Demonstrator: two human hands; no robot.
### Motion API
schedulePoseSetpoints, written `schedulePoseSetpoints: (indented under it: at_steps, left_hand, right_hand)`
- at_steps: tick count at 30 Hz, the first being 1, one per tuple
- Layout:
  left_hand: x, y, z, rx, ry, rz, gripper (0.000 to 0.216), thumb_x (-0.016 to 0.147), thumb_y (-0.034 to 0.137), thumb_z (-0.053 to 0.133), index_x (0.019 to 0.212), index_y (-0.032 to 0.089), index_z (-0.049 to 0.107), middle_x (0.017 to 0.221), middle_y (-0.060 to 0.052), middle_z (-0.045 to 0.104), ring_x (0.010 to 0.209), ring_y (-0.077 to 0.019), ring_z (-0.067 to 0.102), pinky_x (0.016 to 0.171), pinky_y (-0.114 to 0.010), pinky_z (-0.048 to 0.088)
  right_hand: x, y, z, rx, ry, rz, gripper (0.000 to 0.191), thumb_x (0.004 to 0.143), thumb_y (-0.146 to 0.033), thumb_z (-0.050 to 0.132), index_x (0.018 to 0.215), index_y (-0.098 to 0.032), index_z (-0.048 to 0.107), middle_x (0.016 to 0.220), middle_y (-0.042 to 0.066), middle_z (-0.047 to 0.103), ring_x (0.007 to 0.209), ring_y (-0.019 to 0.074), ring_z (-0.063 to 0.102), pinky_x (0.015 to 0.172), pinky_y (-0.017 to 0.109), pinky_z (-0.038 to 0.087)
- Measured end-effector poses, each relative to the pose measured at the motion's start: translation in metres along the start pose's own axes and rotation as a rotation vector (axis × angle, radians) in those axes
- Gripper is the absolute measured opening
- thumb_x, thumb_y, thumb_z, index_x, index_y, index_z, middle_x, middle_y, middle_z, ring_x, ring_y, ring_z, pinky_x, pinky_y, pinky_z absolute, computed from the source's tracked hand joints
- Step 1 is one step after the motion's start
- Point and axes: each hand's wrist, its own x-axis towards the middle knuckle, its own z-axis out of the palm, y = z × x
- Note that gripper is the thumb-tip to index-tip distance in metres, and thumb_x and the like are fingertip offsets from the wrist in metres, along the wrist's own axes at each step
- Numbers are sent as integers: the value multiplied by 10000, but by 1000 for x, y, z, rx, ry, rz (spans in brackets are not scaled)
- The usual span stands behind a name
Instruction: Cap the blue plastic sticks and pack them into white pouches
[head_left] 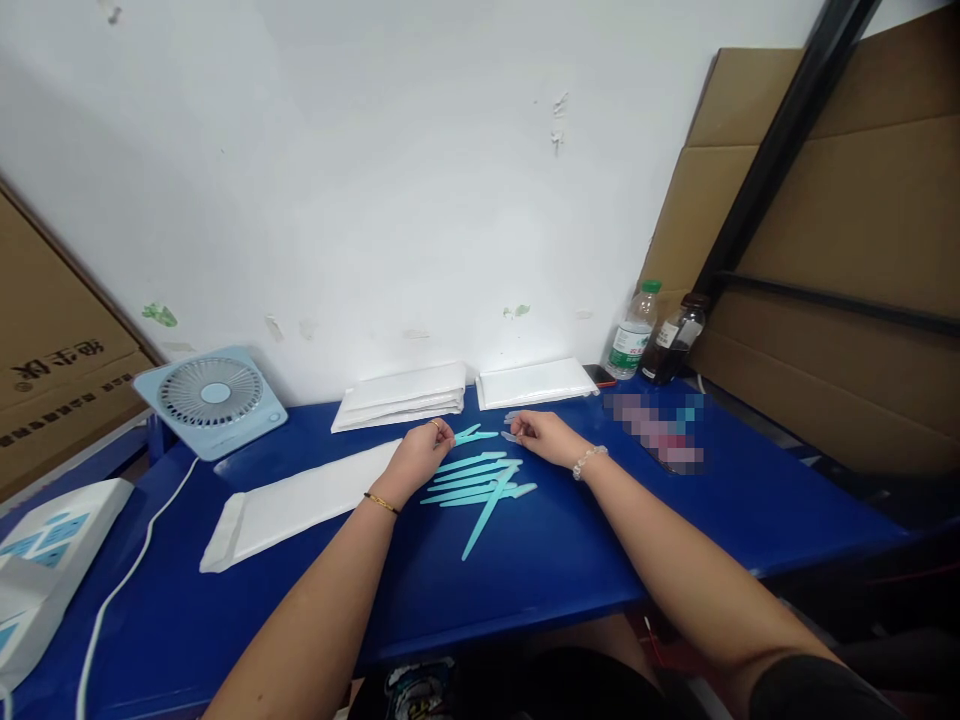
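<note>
My left hand [421,455] is closed in a pinch at the end of a teal eyebrow razor [486,435]; another razor lies crossed close to its fingertips. Facing it, my right hand [551,437] pinches a small clear plastic cap [511,437], with more clear pieces [513,417] just behind its fingers. Below both hands, several teal razors [469,480] lie roughly side by side on the blue table [555,560]. One razor [484,520] rests slantwise across the others. The fingertips partly hide what they hold.
White padded envelopes lie at the back left [405,393], back right [536,383] and beside my left arm [300,505]. A light blue fan [217,395] stands left, its white cable [142,560] trailing forward. A water bottle [631,340], dark bottle [675,345] and phone [600,376] sit back right.
</note>
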Motion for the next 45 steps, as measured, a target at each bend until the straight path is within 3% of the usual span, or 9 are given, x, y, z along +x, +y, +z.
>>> schedulePoseSetpoints:
  at_steps: [6,13,20,22,26,28,32,37,45]
  left_hand:
    - [1,0,0,24,0,-5,142,828,286,464,821,192,570,774,-9,637,709,-152,581,607,-248,390]
    - [0,5,-1,19,-17,16,160,831,312,466,820,196,576,777,-11,645,709,-155,584,611,-251,396]
    - [-4,16,1,3,-151,94,185,805,341,516,813,191,623,750,-8,651,695,-153,587,598,-242,405]
    - [-5,16,1,23,-169,91,196,803,355,528,837,196,637,775,-12,660,712,-156,596,606,-240,412]
    - [-3,9,-1,225,-16,45,204,789,339,570,935,216,643,927,-35,663,874,-195,604,718,-268,421]
    - [-2,5,-2,313,13,4,198,784,326,584,939,221,646,978,-44,654,924,-213,595,755,-283,417]
    - [0,4,0,349,-5,-26,118,794,286,571,835,213,654,947,-44,657,904,-206,597,762,-280,412]
    - [1,4,3,340,-1,7,96,799,253,552,771,204,629,888,-42,660,863,-200,599,730,-274,399]
    - [-2,3,0,157,19,63,137,865,290,449,846,221,566,777,-4,649,718,-162,587,621,-241,369]
  right_hand:
    - [-2,-5,-3,167,-19,-5,118,780,-263,593,838,-165,622,699,-2,601,616,111,523,581,228,412]
    - [-4,-10,-2,198,-58,-29,142,797,-287,589,846,-167,644,702,4,599,632,117,527,593,232,425]
    - [-7,-15,-3,202,-200,-51,132,770,-259,607,831,-171,684,681,4,636,623,124,565,600,235,440]
    - [-6,-10,-5,167,-164,-30,138,770,-260,610,838,-169,688,687,10,640,634,134,573,609,243,445]
    - [0,8,-8,-27,122,9,152,781,-200,588,905,-167,670,811,37,624,689,146,561,677,278,449]
    - [4,15,-7,-111,176,6,178,777,-181,596,943,-168,659,905,56,598,737,151,556,727,291,445]
    - [10,20,-1,-171,148,17,72,790,-183,594,841,-173,646,904,48,569,812,162,551,785,294,427]
    - [9,15,3,-211,105,12,21,780,-190,591,787,-179,607,872,38,568,780,160,539,731,281,416]
    - [6,-7,10,-150,31,-52,90,756,-156,597,840,-188,608,876,37,575,774,156,545,705,261,407]
